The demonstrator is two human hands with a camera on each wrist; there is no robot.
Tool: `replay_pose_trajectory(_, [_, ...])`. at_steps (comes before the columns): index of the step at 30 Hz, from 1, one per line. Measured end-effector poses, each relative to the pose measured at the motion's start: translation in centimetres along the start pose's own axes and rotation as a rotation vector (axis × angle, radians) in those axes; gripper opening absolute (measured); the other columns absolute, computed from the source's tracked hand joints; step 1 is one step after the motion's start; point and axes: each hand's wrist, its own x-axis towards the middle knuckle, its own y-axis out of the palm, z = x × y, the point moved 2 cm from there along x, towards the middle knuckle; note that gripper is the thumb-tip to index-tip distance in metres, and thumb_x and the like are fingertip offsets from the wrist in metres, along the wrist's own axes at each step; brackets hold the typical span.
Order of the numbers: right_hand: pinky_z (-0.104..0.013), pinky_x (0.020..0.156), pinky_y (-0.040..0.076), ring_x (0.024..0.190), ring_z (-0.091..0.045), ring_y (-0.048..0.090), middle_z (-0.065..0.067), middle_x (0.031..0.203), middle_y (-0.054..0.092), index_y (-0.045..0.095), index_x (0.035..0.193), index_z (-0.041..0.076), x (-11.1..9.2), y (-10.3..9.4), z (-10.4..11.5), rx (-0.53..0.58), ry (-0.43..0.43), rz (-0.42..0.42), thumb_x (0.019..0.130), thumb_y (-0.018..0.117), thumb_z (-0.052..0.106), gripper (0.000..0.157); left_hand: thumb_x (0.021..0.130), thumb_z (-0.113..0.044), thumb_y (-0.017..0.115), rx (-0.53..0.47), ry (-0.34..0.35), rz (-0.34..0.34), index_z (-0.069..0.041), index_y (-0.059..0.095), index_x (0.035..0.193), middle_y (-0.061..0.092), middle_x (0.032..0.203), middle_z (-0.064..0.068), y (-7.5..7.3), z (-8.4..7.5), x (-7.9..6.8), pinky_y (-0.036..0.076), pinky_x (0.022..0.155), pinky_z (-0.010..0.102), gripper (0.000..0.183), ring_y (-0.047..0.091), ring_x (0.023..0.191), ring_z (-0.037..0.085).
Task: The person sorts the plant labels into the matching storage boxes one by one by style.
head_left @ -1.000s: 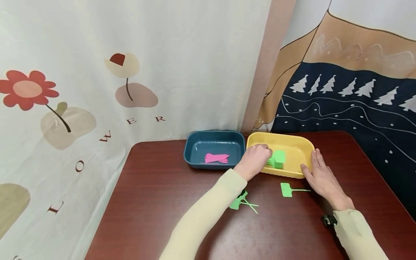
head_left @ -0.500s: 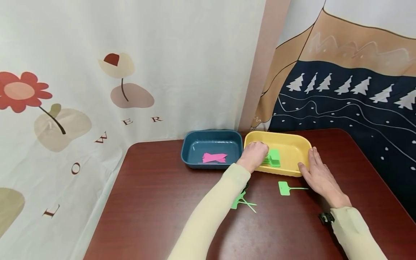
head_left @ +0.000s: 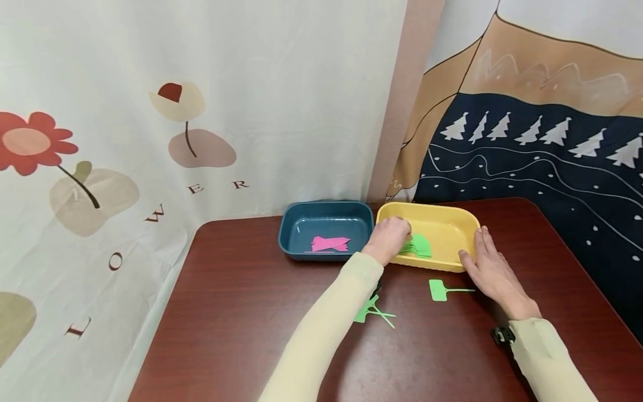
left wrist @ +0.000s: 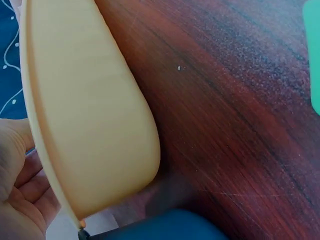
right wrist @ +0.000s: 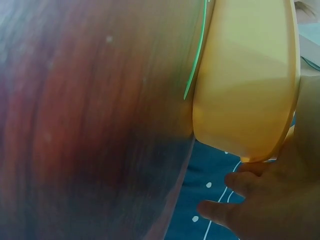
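My left hand [head_left: 389, 239], fingers curled, reaches into the left part of the yellow tray [head_left: 454, 268]. It grips the stems of a bunch of green plant labels [head_left: 419, 245], whose heads lie low in the tray; its fingertips are largely hidden. In the left wrist view, curled fingers [left wrist: 35, 182] show behind the yellow rim. Along the tray's right end rests my right hand [head_left: 497, 273], fingers straight, thumb at the front rim. One green plant label [head_left: 438, 290] lies on the table just in front. Several crossed labels [head_left: 369, 311] lie partly under the left forearm.
A blue tray [head_left: 326, 209] with pink flat pieces [head_left: 329, 244] inside stands left of the yellow one, nearly touching it. Both trays sit near the back edge of the brown table [head_left: 241, 296]. A printed curtain [head_left: 301, 111] hangs right behind.
The green label heads in the yellow tray have dropped from a raised stance to lying lower. My left hand has shifted slightly; the right hand stays on the tray's end. The view has drifted slightly.
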Motion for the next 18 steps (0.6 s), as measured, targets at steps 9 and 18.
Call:
replay_pose_trajectory(9, [-0.075,0.114,0.011,0.153,-0.052,-0.001,-0.031,0.166,-0.014,-0.011,0.159,-0.008,-0.1,-0.1,0.1,-0.004,-0.008,-0.001,0.112,0.03,0.048,0.083,0.101,-0.043,0.066,0.019,0.073,-0.07,-0.022,0.078,0.123,0.073,0.115,-0.005,-1.3,0.3,-2.6,0.054,0.091,0.028,0.032,0.067,0.104,0.012])
replay_pose_trajectory(18, [-0.075,0.114,0.011,0.153,-0.052,-0.003,-0.031,0.166,-0.016,-0.012,0.158,-0.008,-0.1,-0.1,-0.1,-0.006,-0.005,0.002,0.112,0.03,0.047,0.083,0.101,-0.041,0.067,0.028,0.214,-0.083,-0.012,0.058,0.146,0.059,0.143,0.005,-1.2,1.8,-8.2,0.039,0.116,0.039,0.054,0.05,0.139,0.022])
